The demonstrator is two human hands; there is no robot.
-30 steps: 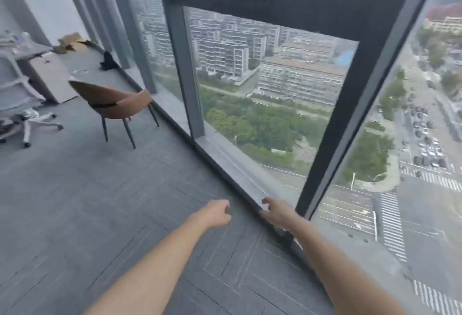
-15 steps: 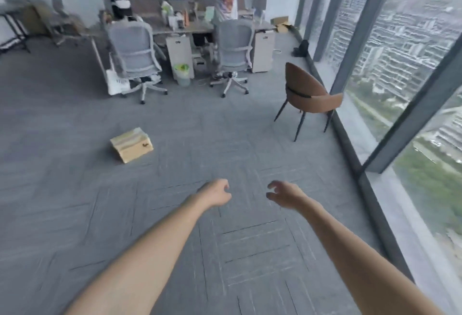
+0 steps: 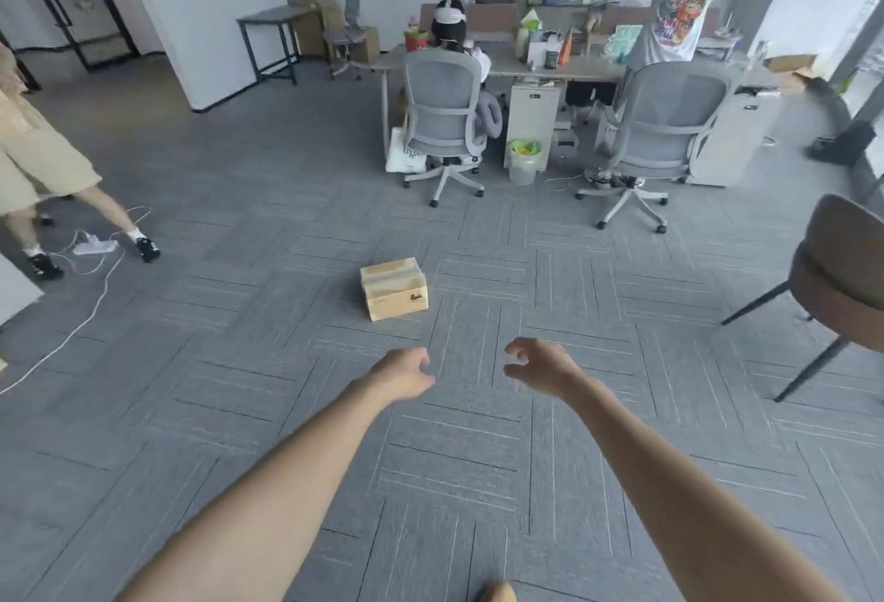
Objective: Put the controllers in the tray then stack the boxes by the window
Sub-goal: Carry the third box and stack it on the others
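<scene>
Now the view has turned from the window to the room. Both hands, left hand (image 3: pixel 404 374) and right hand (image 3: pixel 540 366), are empty, fingers loosely curled. One box (image 3: pixel 394 288) sits mid-frame on the floor; grab both sides, lift level.

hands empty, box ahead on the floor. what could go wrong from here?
1. The cardboard box lies far from the window, so it must be carried past the brown chair; it could get bumped.
2. The left hand and right hand must reach floor level; an uneven grip could tilt it.
</scene>
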